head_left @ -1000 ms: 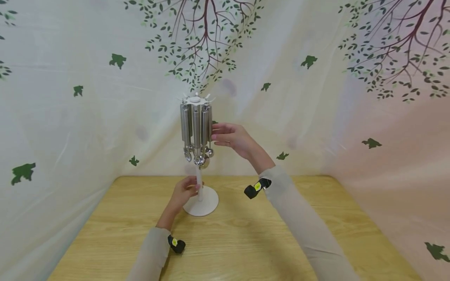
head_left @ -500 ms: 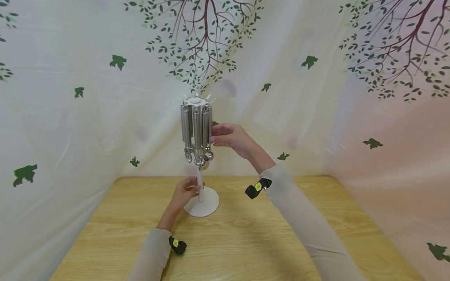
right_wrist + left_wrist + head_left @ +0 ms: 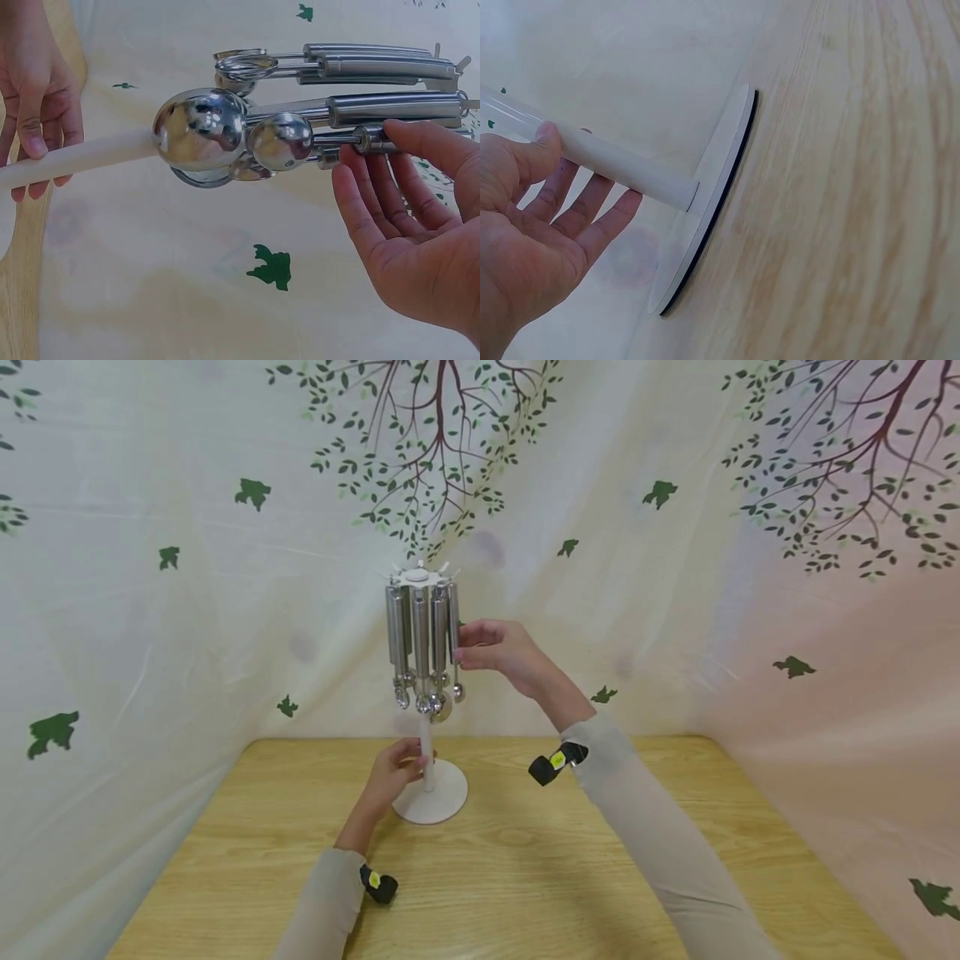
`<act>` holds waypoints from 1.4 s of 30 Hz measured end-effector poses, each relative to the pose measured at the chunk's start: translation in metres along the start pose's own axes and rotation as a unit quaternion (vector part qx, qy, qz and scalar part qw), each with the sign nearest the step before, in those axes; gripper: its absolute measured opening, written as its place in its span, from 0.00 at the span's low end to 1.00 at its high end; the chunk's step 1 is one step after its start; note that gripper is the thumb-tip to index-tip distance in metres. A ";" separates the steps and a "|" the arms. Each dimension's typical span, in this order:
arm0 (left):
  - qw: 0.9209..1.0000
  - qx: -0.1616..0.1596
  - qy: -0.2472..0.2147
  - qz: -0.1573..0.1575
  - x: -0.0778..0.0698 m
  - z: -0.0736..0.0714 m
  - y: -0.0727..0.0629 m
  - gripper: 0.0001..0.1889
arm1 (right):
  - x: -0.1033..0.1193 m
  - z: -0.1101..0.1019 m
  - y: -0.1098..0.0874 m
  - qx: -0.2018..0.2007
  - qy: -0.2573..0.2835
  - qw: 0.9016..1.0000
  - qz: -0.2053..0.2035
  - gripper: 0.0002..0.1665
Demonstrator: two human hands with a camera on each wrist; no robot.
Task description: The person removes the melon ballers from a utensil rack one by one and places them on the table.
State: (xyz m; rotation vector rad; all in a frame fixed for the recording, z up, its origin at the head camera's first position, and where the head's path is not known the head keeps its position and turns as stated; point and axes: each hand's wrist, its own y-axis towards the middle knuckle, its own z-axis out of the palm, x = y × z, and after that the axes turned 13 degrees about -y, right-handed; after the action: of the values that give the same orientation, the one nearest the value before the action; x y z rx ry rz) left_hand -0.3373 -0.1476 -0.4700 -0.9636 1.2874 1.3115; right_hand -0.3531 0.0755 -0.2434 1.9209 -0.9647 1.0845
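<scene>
A white utensil stand (image 3: 425, 727) stands upright on the wooden table (image 3: 600, 860), left of centre in the head view. The left hand (image 3: 388, 774) holds its post (image 3: 656, 181) low down, just above the round base (image 3: 444, 806): the thumb lies on one side of the post, the other fingers bent against the other. From the head, those far fingers are mostly hidden behind the post; the left wrist view shows them better, though there the post's upper part runs off the left edge.

The right hand (image 3: 506, 653) pinches the handle (image 3: 369, 139) of the rightmost steel utensil between thumb and curled fingers. The thumb covers much of that handle. Its shank leads to a rounded bowl (image 3: 281, 141), ladle-like, with the hollow side turned out of sight. Whether its top end sits on a hook of the white holder (image 3: 417, 577) cannot be made out.

Several other steel handles (image 3: 420, 631) hang round the holder, overlapping too much to count. Their heads crowd together; a larger domed one (image 3: 200, 129) blocks part of the cluster, and a ribbed head (image 3: 247, 67) behind it may be a whisk. Both sleeves (image 3: 652, 835) are cut off by the lower edge. Behind hangs a pale cloth (image 3: 187, 652), its printed branches (image 3: 442, 427) cropped at the top.
</scene>
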 end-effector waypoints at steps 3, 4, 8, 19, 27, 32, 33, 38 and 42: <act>1.000 -0.001 0.001 0.000 -0.001 0.000 0.000 0.16 | 0.000 -0.004 -0.001 -0.005 0.004 1.000 -0.003 0.22; 1.000 -0.001 0.001 0.001 -0.001 0.000 -0.001 0.16 | 0.000 -0.005 -0.002 -0.008 0.003 1.000 -0.004 0.22; 1.000 -0.001 0.001 0.003 -0.001 -0.001 -0.001 0.16 | 0.001 -0.011 -0.006 -0.019 0.004 1.000 -0.006 0.20; 1.000 0.002 0.000 0.005 0.002 0.000 0.001 0.16 | -0.020 -0.025 -0.022 -0.034 0.040 0.998 0.036 0.14; 1.000 0.007 0.006 0.009 0.001 -0.001 -0.001 0.16 | -0.057 -0.031 -0.037 -0.028 0.012 0.996 0.087 0.20; 1.000 0.008 0.006 0.006 0.002 -0.001 0.000 0.16 | -0.084 -0.030 -0.044 -0.026 0.012 0.993 0.110 0.21; 1.000 0.008 0.006 0.006 0.002 -0.001 0.000 0.16 | -0.089 -0.029 -0.046 -0.025 0.010 0.993 0.115 0.22; 1.000 0.009 -0.003 0.004 0.002 -0.002 0.000 0.16 | -0.118 -0.022 -0.055 -0.015 0.005 0.990 0.142 0.23; 1.000 0.006 -0.009 0.005 0.003 -0.001 0.000 0.16 | -0.141 -0.013 -0.063 -0.001 -0.006 0.987 0.161 0.25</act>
State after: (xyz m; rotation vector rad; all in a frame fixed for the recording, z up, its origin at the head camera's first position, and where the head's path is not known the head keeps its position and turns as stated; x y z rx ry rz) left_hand -0.3383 -0.1487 -0.4729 -0.9361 1.2858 1.3168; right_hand -0.3555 0.1520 -0.3782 1.8109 -1.3141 1.2516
